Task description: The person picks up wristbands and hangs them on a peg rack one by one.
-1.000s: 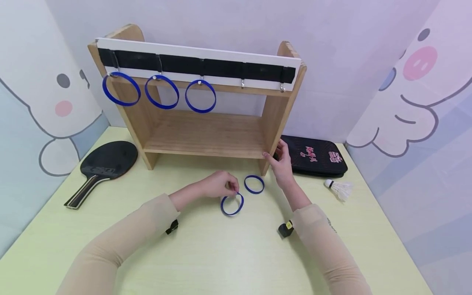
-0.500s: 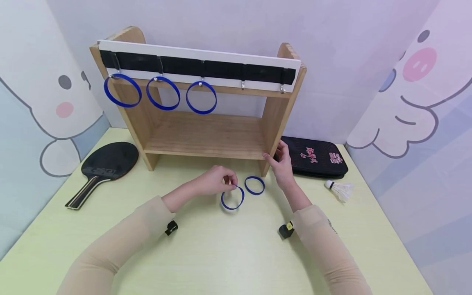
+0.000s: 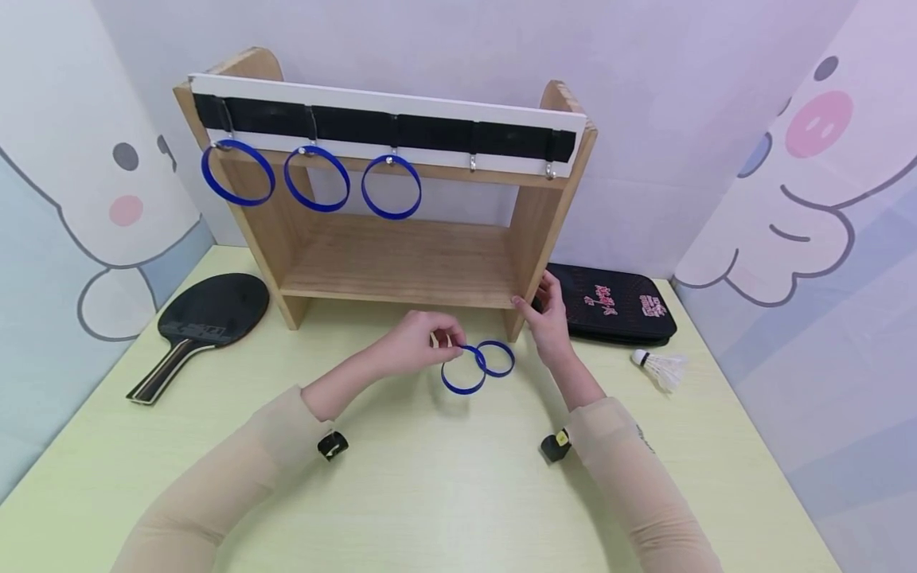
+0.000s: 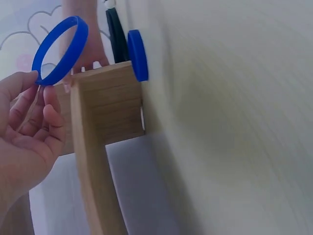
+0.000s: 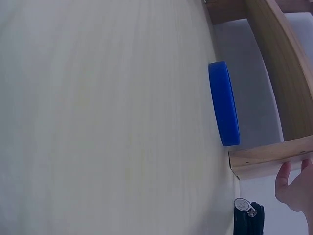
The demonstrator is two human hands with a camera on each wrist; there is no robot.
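Note:
My left hand (image 3: 419, 344) pinches a thin blue ring (image 3: 464, 391) at its edge, between thumb and fingers. The ring is held upright above the table, as the left wrist view shows (image 4: 78, 41). Behind it, a second blue ring (image 3: 496, 375) lies on the table by the shelf's right foot. My right hand (image 3: 550, 325) grips the right side panel of the wooden shelf (image 3: 408, 259), thumb in front. Three blue rings, left (image 3: 239, 202), middle (image 3: 318, 208) and right (image 3: 390, 215), hang from hooks on the shelf's top rail. Two hooks, one (image 3: 472, 163) and another (image 3: 549, 170), hold no ring.
A table tennis bat (image 3: 213, 309) lies left of the shelf. To its right are a black zipped case (image 3: 616, 306) and a shuttlecock (image 3: 661, 369). Walls with cartoon figures stand behind and beside the table (image 3: 430, 493).
My left hand has lifted the ring from the table and moved slightly back toward the shelf. In the head view the held ring now overlaps the lying one. My right hand stays put.

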